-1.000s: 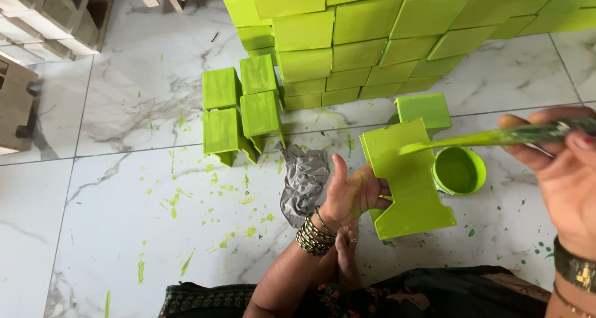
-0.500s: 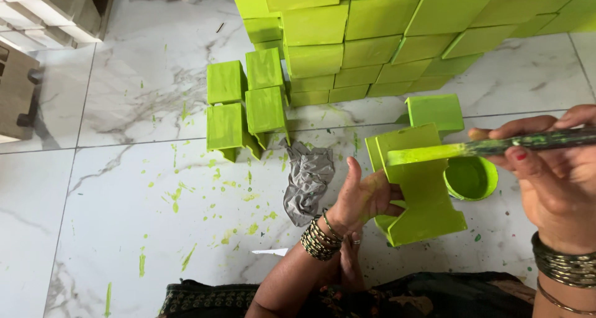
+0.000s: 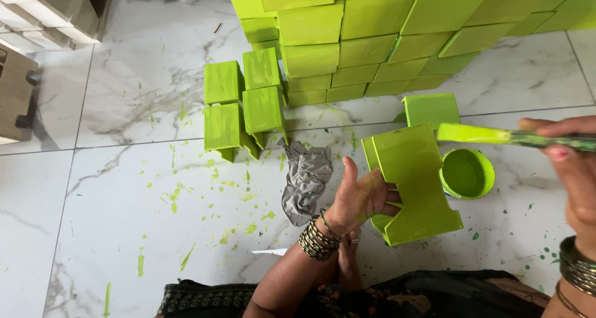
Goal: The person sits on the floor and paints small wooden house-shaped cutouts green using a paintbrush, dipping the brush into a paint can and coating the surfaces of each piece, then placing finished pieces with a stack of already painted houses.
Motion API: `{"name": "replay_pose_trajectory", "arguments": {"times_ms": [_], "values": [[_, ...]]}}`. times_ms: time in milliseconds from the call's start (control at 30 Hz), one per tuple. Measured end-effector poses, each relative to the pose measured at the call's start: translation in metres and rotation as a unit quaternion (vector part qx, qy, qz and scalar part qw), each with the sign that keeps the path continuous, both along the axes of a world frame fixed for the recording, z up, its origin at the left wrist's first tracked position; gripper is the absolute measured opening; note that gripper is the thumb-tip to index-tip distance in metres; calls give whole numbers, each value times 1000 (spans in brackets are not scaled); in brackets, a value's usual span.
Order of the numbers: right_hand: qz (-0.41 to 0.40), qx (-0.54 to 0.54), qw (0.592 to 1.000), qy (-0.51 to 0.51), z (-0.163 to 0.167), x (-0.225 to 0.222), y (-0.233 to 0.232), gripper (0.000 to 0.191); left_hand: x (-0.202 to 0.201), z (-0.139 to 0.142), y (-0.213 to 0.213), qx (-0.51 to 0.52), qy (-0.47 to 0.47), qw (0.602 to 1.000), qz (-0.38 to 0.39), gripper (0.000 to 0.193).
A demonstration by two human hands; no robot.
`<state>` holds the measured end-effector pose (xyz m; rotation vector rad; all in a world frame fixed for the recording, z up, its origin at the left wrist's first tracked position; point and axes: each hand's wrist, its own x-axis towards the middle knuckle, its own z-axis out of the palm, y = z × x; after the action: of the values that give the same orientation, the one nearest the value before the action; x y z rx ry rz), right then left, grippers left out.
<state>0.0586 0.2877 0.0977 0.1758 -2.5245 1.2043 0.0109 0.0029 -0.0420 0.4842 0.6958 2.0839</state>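
Observation:
My left hand [image 3: 359, 197] grips the left side of a lime-green painted wooden piece [image 3: 413, 181] and holds it upright on the marble floor. My right hand [image 3: 574, 169] at the right edge holds a paintbrush [image 3: 496, 135] whose green-loaded bristles sit just above the piece's upper right corner. A small round bowl of green paint [image 3: 467, 173] stands directly right of the piece. Bangles circle both wrists.
A crumpled grey rag [image 3: 305, 178] lies left of my left hand. Several painted green blocks [image 3: 243, 104] stand in a small group further left, and a large stack of them [image 3: 385, 39] fills the top. Unpainted wooden pieces [image 3: 43, 14] sit top left. Green splatter marks the floor.
The paintbrush has shifted right, its tip moving from the piece's face toward the upper right corner. My left hand keeps its hold on the piece, which has barely moved.

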Motion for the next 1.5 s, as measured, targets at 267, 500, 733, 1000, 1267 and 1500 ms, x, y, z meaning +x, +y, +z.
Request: {"name": "replay_pose_trajectory", "arguments": {"times_ms": [267,500,733,1000,1267,1500], "values": [[132,-189,971,68,5,0,-47,32,5,-2,5,-17,14,1000,18,133],[72,-139,983,94,13,-4,-43,33,1,2,1,-17,28,999,31,131],[118,-265,955,60,9,1,-34,36,5,2,5,-32,13,999,7,131],[81,-240,965,65,3,-5,-50,37,8,2,7,-61,37,997,11,129],[26,-128,987,99,8,4,-34,29,6,0,5,-38,25,999,23,127],[68,-206,969,116,7,9,-47,33,9,6,5,-55,37,998,19,125]]}}
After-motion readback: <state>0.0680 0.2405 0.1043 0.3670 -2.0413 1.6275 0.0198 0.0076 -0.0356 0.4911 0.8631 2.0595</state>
